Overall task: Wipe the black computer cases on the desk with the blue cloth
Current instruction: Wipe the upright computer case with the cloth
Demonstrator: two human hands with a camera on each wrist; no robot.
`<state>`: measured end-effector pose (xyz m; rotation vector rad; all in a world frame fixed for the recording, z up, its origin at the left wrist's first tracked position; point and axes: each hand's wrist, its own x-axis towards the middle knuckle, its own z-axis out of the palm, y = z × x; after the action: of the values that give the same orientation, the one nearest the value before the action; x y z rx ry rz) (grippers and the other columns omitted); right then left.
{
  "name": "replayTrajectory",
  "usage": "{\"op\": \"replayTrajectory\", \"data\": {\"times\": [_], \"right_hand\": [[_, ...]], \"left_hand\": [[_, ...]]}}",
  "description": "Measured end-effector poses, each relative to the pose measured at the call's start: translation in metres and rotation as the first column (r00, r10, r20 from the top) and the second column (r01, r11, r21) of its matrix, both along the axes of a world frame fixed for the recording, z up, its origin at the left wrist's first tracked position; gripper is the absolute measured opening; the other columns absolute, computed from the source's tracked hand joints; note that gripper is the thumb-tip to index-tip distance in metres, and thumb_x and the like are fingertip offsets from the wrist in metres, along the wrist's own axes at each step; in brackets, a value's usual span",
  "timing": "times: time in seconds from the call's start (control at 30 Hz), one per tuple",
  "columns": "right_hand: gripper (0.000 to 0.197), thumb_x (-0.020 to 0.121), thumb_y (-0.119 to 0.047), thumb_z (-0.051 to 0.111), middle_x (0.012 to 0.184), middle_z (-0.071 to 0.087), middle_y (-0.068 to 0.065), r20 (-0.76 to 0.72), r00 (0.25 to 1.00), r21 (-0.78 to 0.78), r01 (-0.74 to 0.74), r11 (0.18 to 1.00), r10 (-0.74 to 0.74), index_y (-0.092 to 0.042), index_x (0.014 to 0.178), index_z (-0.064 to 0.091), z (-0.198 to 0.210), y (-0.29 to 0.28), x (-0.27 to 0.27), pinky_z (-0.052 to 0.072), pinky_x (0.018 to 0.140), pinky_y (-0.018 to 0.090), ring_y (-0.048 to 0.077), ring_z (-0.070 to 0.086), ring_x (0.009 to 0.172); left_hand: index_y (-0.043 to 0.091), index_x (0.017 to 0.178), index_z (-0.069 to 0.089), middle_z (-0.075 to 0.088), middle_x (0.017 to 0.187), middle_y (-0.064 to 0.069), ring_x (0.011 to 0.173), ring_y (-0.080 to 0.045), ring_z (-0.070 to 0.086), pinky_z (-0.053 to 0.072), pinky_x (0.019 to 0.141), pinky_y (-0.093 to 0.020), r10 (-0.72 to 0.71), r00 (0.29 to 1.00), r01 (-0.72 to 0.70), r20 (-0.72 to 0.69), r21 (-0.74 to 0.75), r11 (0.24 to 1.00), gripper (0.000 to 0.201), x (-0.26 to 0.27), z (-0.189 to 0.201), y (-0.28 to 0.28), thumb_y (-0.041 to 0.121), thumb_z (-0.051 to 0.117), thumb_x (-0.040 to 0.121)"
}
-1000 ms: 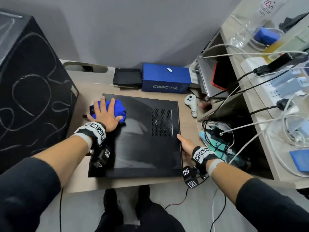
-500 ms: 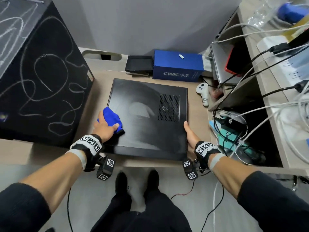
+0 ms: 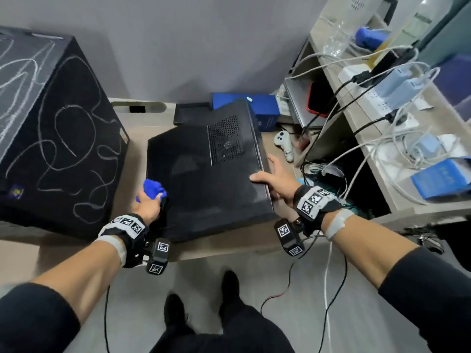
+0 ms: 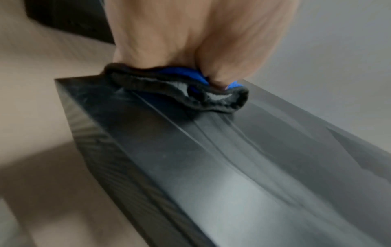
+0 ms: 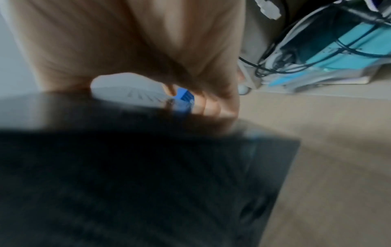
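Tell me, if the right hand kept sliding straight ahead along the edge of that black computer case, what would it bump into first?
Probably the white game controller. The right hand grips the computer case by its right edge, fingers pointing away from the person, and the controller lies on the desk just beyond them. Depth is hard to judge.

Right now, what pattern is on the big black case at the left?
Pale looping scribble lines on the big black case; head view shows them best.

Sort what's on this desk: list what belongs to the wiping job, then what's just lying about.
Job:
blue cloth in the left hand
flat black case, gripped by the right hand
big black case

Lying about:
white controller
blue box
cables
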<state>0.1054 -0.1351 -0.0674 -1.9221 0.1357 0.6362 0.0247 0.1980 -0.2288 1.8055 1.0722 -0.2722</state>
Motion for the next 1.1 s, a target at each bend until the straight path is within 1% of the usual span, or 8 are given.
{"op": "replayTrajectory", "data": {"times": [0.1, 0.23, 0.47, 0.57, 0.67, 0.77, 0.87, 1.1], "right_hand": [[0.071, 0.072, -0.024, 0.085, 0.112, 0.06, -0.013, 0.159, 0.987, -0.036, 0.034, 0.999, -0.028, -0.028, 0.131, 0.045, 0.048, 0.016, -0.003, 0.051, 0.093, 0.027, 0.005, 0.062, 0.101], [0.111, 0.044, -0.065, 0.077, 0.134, 0.052, 0.002, 0.239, 0.971, -0.348, 0.063, 0.935, 0.023, -0.041, 0.143, 0.033, 0.094, 0.04, -0.014, 0.043, 0.105, 0.039, 0.023, 0.05, 0.122], [0.122, 0.034, -0.079, 0.062, 0.146, 0.041, 0.014, 0.243, 0.966, -0.586, 0.078, 0.806, 0.083, -0.046, 0.145, 0.025, 0.11, 0.065, -0.031, 0.034, 0.11, 0.048, 0.033, 0.035, 0.134], [0.115, 0.048, -0.075, 0.069, 0.143, 0.043, 0.015, 0.26, 0.96, -0.587, 0.073, 0.806, 0.103, -0.041, 0.147, 0.024, 0.113, 0.069, -0.034, 0.032, 0.108, 0.043, 0.033, 0.033, 0.134], [0.106, 0.06, -0.067, 0.074, 0.142, 0.041, 0.02, 0.292, 0.952, -0.561, 0.094, 0.822, 0.09, -0.039, 0.149, 0.025, 0.115, 0.073, -0.036, 0.03, 0.109, 0.042, 0.036, 0.029, 0.135], [0.106, 0.062, -0.066, 0.074, 0.142, 0.038, 0.022, 0.296, 0.953, -0.562, 0.115, 0.819, 0.069, -0.038, 0.15, 0.024, 0.118, 0.075, -0.034, 0.029, 0.11, 0.043, 0.037, 0.028, 0.134], [0.106, 0.06, -0.07, 0.072, 0.138, 0.039, 0.023, 0.299, 0.953, -0.596, 0.14, 0.791, 0.056, -0.04, 0.149, 0.024, 0.12, 0.074, -0.024, 0.03, 0.108, 0.043, 0.038, 0.031, 0.131], [0.102, 0.063, -0.064, 0.074, 0.133, 0.033, 0.019, 0.306, 0.95, -0.632, 0.152, 0.76, 0.065, -0.037, 0.149, 0.026, 0.133, 0.065, 0.0, 0.033, 0.105, 0.043, 0.038, 0.028, 0.128]], "left_hand": [[0.026, 0.154, 0.026, 0.039, 0.151, -0.024, 0.136, -0.045, 0.04, 0.031, 0.116, -0.052, -0.074, 0.997, 0.073, -0.023, -0.065, 0.995, 0.083, 0.007, -0.022, -0.016, 0.063, 0.056, 0.086], [0.023, 0.15, 0.027, 0.046, 0.147, -0.019, 0.13, -0.044, 0.05, 0.044, 0.106, -0.059, -0.126, 0.984, 0.161, 0.128, -0.32, 0.934, 0.094, 0.038, -0.044, -0.056, 0.067, 0.053, 0.07], [0.037, 0.158, 0.007, 0.024, 0.163, 0.004, 0.15, -0.015, 0.024, 0.022, 0.123, -0.044, -0.1, 0.925, 0.257, 0.367, -0.41, 0.875, 0.116, 0.091, 0.037, -0.098, 0.088, 0.048, 0.061], [0.028, 0.16, -0.002, 0.017, 0.165, 0.002, 0.152, -0.019, 0.018, 0.018, 0.124, -0.044, -0.165, 0.887, 0.332, 0.432, -0.345, 0.878, 0.102, 0.099, 0.112, -0.101, 0.075, 0.045, 0.082], [0.041, 0.158, 0.003, 0.02, 0.165, 0.002, 0.151, -0.024, 0.023, 0.022, 0.121, -0.051, -0.184, 0.879, 0.36, 0.44, -0.359, 0.861, 0.106, 0.112, 0.137, -0.099, 0.084, 0.045, 0.071], [0.035, 0.159, -0.001, 0.017, 0.165, 0.005, 0.153, -0.015, 0.016, 0.017, 0.124, -0.044, -0.187, 0.846, 0.407, 0.499, -0.38, 0.831, 0.095, 0.125, 0.144, -0.1, 0.072, 0.043, 0.085], [0.04, 0.159, 0.0, 0.017, 0.165, 0.01, 0.151, -0.01, 0.018, 0.019, 0.124, -0.043, -0.177, 0.835, 0.44, 0.521, -0.44, 0.783, 0.118, 0.141, 0.15, -0.109, 0.084, 0.047, 0.059], [0.042, 0.156, 0.02, 0.055, 0.145, 0.001, 0.125, -0.022, 0.06, 0.043, 0.111, -0.045, -0.231, 0.857, 0.478, 0.462, -0.54, 0.693, 0.13, 0.199, 0.111, -0.124, 0.1, 0.056, 0.045]]}}
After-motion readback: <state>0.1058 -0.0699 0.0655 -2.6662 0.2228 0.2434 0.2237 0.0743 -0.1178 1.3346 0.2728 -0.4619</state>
